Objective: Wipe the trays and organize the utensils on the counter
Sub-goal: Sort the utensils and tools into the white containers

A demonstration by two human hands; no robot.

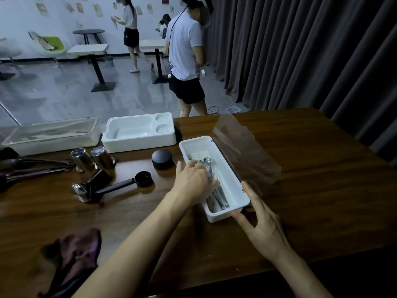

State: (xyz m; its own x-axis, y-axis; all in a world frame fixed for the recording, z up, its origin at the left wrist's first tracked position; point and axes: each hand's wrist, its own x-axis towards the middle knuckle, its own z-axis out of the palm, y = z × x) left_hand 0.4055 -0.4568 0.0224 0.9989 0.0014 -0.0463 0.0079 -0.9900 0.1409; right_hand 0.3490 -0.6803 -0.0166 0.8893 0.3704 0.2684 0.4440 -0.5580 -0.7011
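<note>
utensils (218, 197) gripped by left hand (194, 181); right hand (264, 229) pinches white tray (197, 143) end.

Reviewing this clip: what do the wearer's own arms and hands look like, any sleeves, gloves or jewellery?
Both forearms are bare right to the frame's edge; no sleeve shows. The left hand and right hand wear no gloves, and no ring, watch, bracelet or cable is visible on either.
</note>
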